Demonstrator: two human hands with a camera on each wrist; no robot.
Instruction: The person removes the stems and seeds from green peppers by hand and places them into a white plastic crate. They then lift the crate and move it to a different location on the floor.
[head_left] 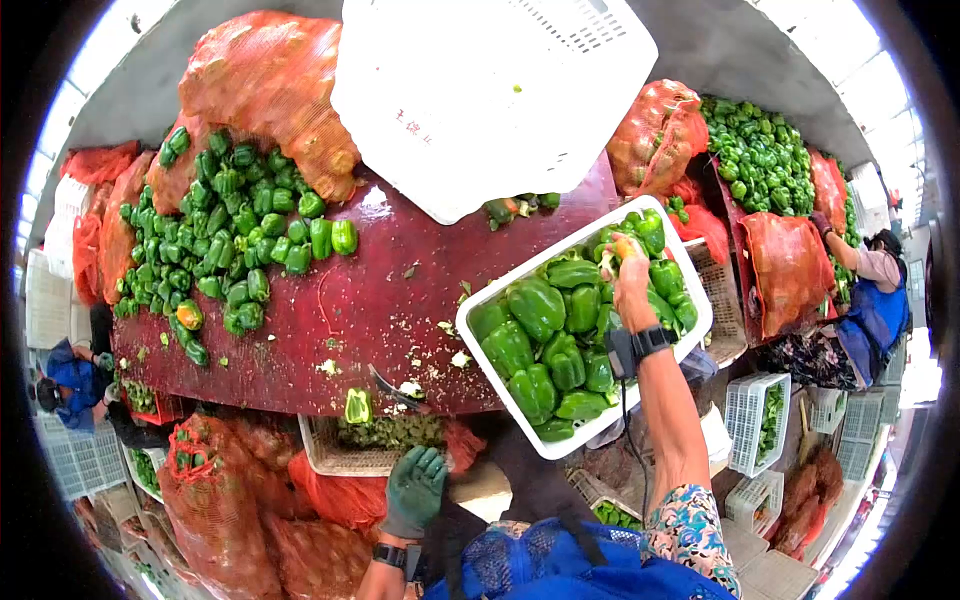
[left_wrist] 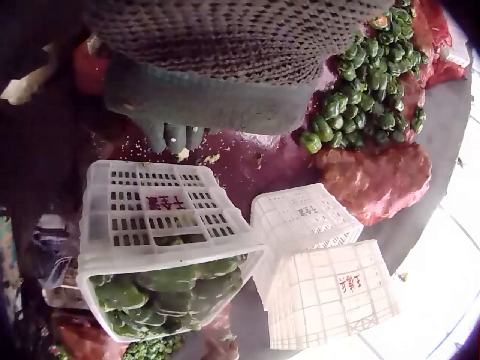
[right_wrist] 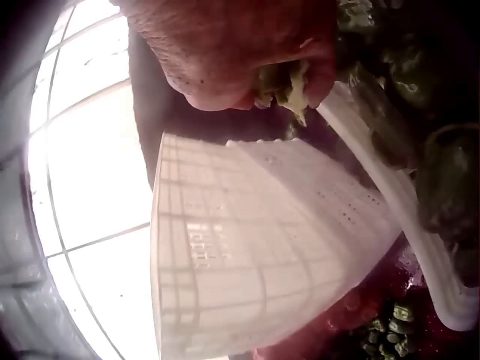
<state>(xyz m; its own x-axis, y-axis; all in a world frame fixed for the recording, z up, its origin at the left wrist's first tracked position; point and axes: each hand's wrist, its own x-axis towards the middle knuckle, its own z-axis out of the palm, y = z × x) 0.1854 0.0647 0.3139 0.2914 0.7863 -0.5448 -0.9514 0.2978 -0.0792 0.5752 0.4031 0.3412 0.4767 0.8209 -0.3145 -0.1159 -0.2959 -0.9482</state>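
Observation:
My right hand (head_left: 632, 285), bare, is over the far end of a white plastic crate (head_left: 470, 330) filled with green bell peppers (head_left: 537, 308). Its fingertips pinch a pale green, ragged pepper scrap (right_wrist: 289, 90), partly hidden by the fingers in the right wrist view. The crate sits tilted at the near right edge of the dark red table (head_left: 400, 310). In a green glove, my left hand (head_left: 415, 492) hangs below the table edge with loosely bent fingers and holds nothing. A basket of green trimmings (head_left: 390, 432) is just beyond it.
A large white crate (head_left: 480, 100) stands at the table's back. Loose peppers (head_left: 235, 210) are heaped left, beside a red mesh sack (head_left: 270, 85). A thin dark tool (head_left: 392, 386) and a cut pepper (head_left: 357, 405) lie at the front edge. Another person (head_left: 870, 310) works at right.

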